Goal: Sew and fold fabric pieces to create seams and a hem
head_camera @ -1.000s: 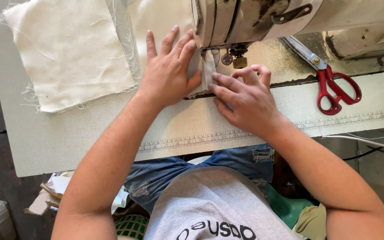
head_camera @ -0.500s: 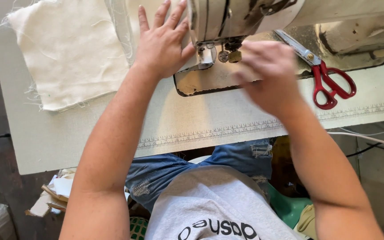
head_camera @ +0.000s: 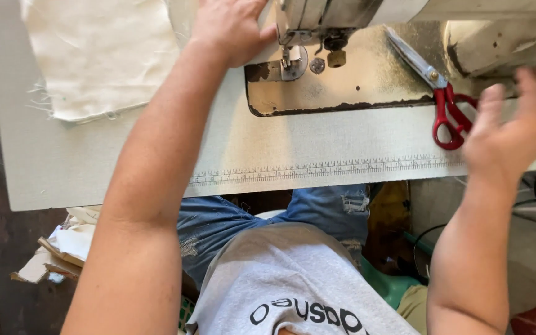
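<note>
Left hand (head_camera: 231, 28) stretched forward, palm down; right hand (head_camera: 510, 133) raised, fingers spread, empty.

My scissors (head_camera: 445, 105) have red handles and silver blades. The cloth pieces (head_camera: 100, 56) are cream with frayed pale edges. The worktop (head_camera: 317, 149) is pale grey-green with a printed ruler strip; the machine bed (head_camera: 367, 80) is worn tan with dark stains. My jeans (head_camera: 317, 211) are faded blue, my shirt (head_camera: 293, 279) grey with black lettering.

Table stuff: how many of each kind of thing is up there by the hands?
Scissors with red handles: 1
Cream cloth pieces: 1
Sewing machines: 1
Hands, left hand and right hand: 2
Total: 5
</note>
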